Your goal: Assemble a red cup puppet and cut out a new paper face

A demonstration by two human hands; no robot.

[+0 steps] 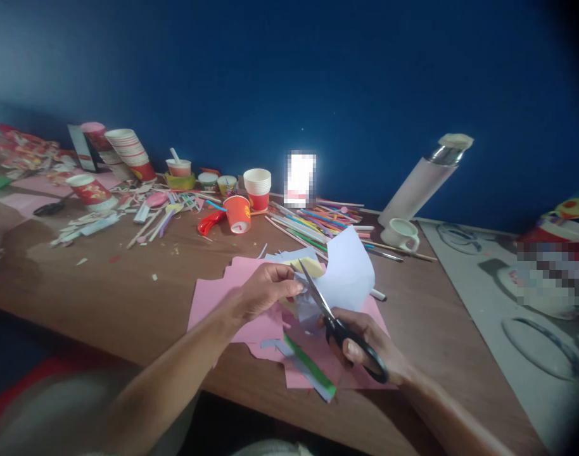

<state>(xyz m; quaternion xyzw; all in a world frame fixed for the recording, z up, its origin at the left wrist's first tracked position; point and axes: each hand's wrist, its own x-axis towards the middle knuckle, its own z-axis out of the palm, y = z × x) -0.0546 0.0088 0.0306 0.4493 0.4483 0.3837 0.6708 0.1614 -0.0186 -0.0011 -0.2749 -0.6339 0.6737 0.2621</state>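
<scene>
My left hand (268, 292) pinches the left edge of a white sheet of paper (353, 269), which curls up toward the right. In my right hand (365, 342) is a pair of black-handled scissors (324, 307), fingers through the loops. The scissor blades point up and left, slightly apart, at the paper close to my left fingertips. Beneath both hands lie pink paper sheets (218, 301) with uneven edges. A yellow paper piece (308, 266) shows behind the blades. Green and white paper strips (313, 367) rest on the pink paper near the table's front edge.
Behind the paper lie many coloured sticks (318, 221), a white mug (400, 234) and a leaning thermos (420, 187). Paper cups (237, 214), a stack of cups (130, 155) and a red tool (210, 223) stand to the left. Scraps dot the brown table (142, 285).
</scene>
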